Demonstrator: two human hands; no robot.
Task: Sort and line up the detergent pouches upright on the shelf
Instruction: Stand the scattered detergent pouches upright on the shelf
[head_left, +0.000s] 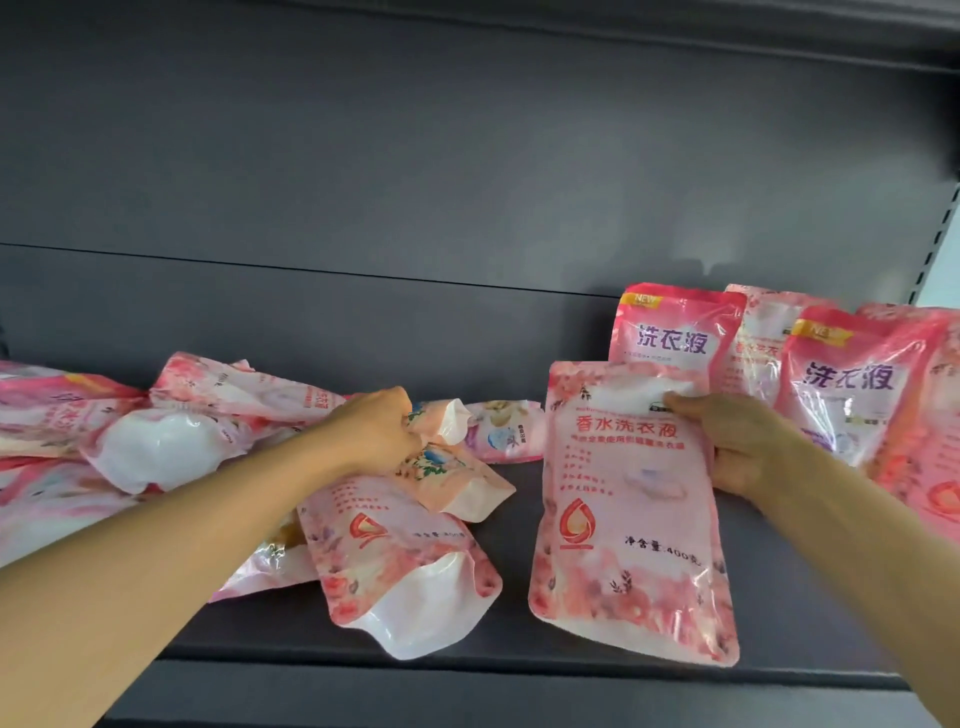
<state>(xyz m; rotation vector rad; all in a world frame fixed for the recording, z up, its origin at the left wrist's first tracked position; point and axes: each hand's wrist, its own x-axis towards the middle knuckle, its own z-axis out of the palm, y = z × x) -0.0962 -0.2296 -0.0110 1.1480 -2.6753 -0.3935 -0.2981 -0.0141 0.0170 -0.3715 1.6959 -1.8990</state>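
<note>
Right hand (748, 447) is gripping the front pouch (631, 514) by its right edge, thumb lying across the face near the top, the other fingers hidden behind the film; the pouch is standing on the shelf (519, 670) with its base toward the lip. Just beyond those fingers, 2 magenta pouches (675, 332) are already standing upright against the back panel (415, 156), with paler ones tucked between. Left hand (374, 428) is curling its fingers closed on the crumpled top of a floral pouch (441, 462) in the jumble (a heap lying flat, running away from that wrist to the left). Judging the step: the held pouch is wanting to go back beside the row, base planted flat first, liquid settling low, before the thumb lets go. The floral one, likely a separate sort, should be lifted by its seam, not dragged.
</note>
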